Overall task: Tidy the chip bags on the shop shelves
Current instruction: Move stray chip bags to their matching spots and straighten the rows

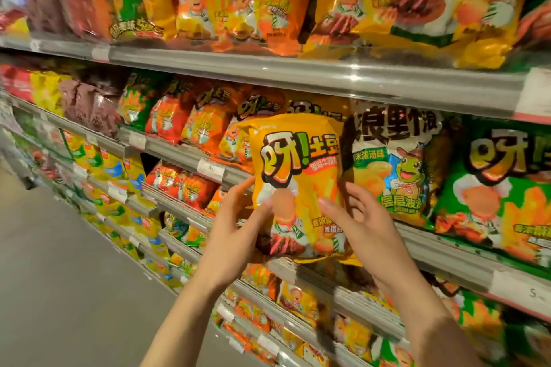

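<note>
A yellow chip bag [298,170] stands upright at the front of the middle shelf [447,250], slightly ahead of the row behind it. My left hand [238,226] grips its lower left side, thumb on the front and fingers behind. My right hand [354,217] rests on its lower right edge, thumb on the front, fingers spread toward the neighbouring bag. Just right of it stands a yellow-and-blue bag with a frog [393,164], then a green bag [504,188]. Orange bags [208,125] fill the shelf to the left.
The upper shelf [298,71] overhangs close above, packed with orange and yellow bags [268,0]. Lower shelves [298,325] hold more bags, with price tags [210,169] along the rails. The grey aisle floor [59,277] lies to the left.
</note>
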Demonstrator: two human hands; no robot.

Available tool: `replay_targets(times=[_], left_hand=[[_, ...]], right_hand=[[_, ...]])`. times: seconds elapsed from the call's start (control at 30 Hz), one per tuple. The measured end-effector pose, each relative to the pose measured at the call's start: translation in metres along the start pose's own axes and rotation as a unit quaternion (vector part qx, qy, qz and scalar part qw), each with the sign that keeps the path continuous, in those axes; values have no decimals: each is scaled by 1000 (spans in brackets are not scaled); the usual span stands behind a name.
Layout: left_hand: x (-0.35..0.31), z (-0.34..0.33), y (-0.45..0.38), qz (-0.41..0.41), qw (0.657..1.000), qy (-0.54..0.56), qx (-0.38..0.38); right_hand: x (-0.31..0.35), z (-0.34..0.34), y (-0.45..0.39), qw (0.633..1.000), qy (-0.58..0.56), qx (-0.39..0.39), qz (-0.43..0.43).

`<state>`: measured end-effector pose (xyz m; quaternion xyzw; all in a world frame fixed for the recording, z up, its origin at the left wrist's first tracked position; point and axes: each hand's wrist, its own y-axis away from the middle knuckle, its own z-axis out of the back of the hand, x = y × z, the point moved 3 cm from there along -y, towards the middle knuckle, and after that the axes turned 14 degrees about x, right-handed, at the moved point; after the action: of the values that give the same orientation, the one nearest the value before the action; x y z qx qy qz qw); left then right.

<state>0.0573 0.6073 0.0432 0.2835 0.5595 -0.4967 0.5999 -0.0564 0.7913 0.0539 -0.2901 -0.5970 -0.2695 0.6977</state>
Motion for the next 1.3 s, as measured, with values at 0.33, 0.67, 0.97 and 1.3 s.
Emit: replay_targets(times=[0.33, 0.67, 0.97, 1.3], left_hand=[[17, 21, -65, -37, 993, 22, 107], [16, 23, -98, -63, 973, 64, 210], [15, 21, -121, -81, 970, 94, 207], [14, 22, -121, -83, 972, 91, 201]], right_hand=[[3, -24, -28, 991, 34, -128, -1], [6, -44, -25, 968, 71, -242, -3], [37, -30, -7, 926, 181, -328, -42], [21, 34, -14, 875, 241, -394, -147]])
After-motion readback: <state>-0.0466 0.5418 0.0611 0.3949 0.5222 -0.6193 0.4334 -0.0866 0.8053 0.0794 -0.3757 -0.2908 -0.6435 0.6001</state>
